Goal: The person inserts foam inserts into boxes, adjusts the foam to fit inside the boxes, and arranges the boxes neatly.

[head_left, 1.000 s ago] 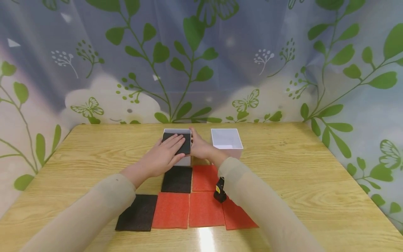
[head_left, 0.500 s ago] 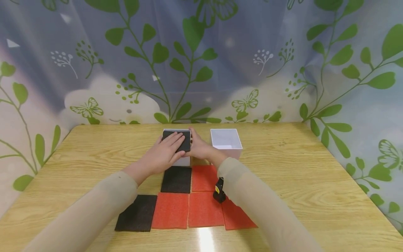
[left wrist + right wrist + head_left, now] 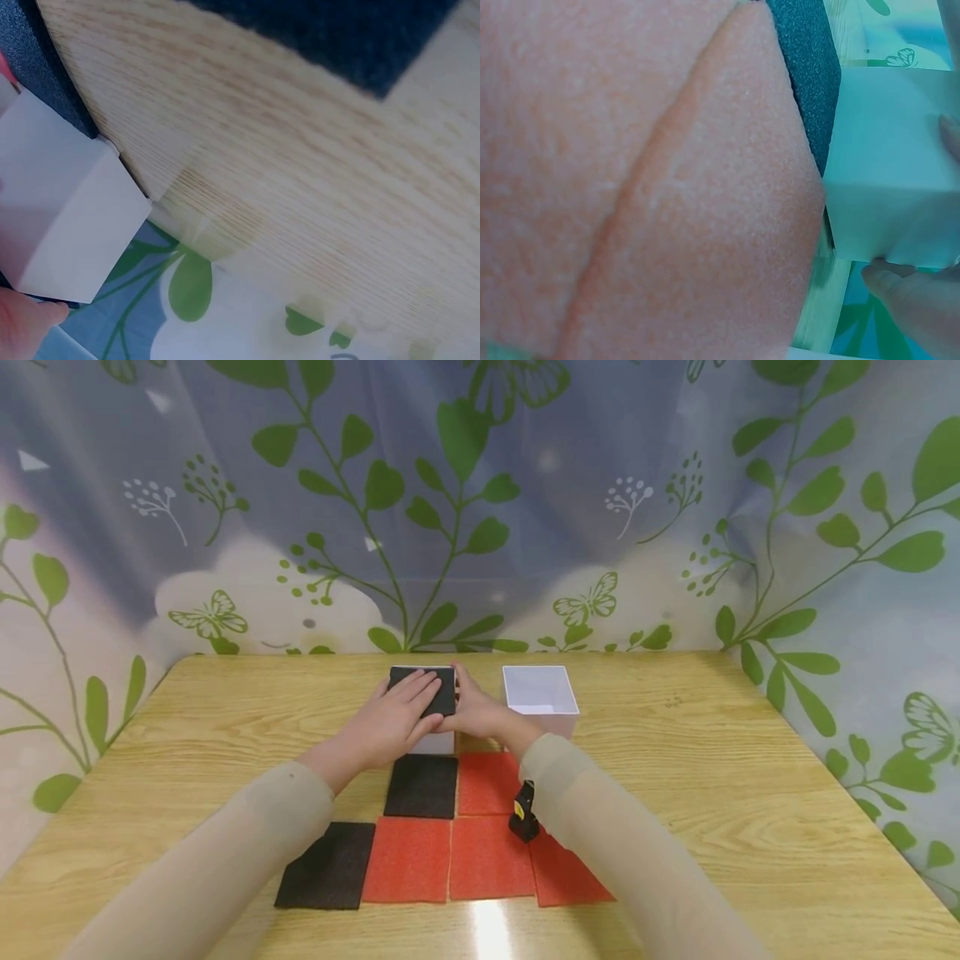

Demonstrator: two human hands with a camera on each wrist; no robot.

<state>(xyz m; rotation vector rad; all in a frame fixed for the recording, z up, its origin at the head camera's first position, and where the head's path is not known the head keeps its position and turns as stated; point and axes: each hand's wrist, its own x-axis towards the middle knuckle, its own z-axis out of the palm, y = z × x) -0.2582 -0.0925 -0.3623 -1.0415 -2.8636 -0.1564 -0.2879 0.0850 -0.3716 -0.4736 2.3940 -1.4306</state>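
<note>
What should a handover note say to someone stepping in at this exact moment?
Left hand: flat, fingers straight, pressing a black pad onto the left box.
Right hand: against that box's right side, steadying it; its grip is not clear.
Right box: open, looks empty, apart from the hands.
On the table: two black pads and four red pads, laid flat near the person.
Done: one black pad at the top of the left box, not seen fully down.
Left: probably seat that pad, then deal with the six on the table.
</note>
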